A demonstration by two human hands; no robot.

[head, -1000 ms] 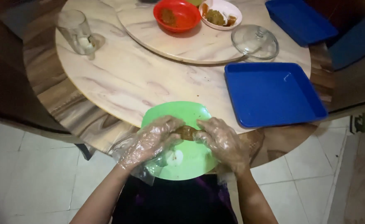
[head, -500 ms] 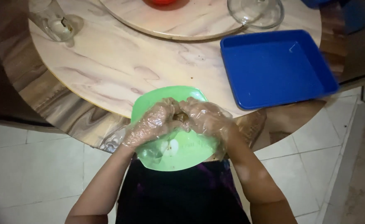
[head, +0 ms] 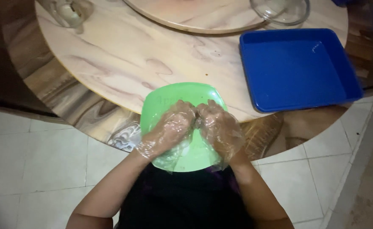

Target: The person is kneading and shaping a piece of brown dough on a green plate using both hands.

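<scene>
Green is the plate (head: 182,95) right in front of the person, at the near edge of the round tabletop (head: 110,63). Both hands wear thin see-through gloves. A second ago the hands were a little apart and a small brown bit of food showed between them. Now the left hand (head: 169,129) and the right hand (head: 220,129) have come together over the plate, and the brown bit is almost gone from view. The fingers of both hands curl in and meet in the middle. It looks like they press or squeeze that bit of food, so the work on it seems to be going on over the plate.

The camera has also dipped down, so the red bowl and the white dish at the far side are cut off now.

Whatever sits between the fingers is hard to see, and I cannot tell its shape. A blue tray (head: 296,68) lies to the right, near the plate. Only part of a glass lid (head: 282,8) and a clear cup (head: 68,10) show at the top.
</scene>
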